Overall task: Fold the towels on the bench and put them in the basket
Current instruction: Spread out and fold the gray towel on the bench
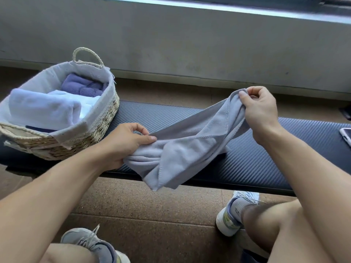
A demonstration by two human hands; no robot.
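Open tabletop (266, 158) at 3 o'clock, running to a phone (346, 135) at the far right edge. At 9 o'clock, blocked by a basket (102, 126) with an upright handle (88, 56), already part-filled with folded towels (43, 109). Centre spanned by a grey towel (190, 149) stretched between both hands. Wall (171, 44) close behind at 12 o'clock.

Bare arms, no sleeves. Grey shoe w/ laces (91, 242) on one foot. White-grey shoe (235, 211) on other.
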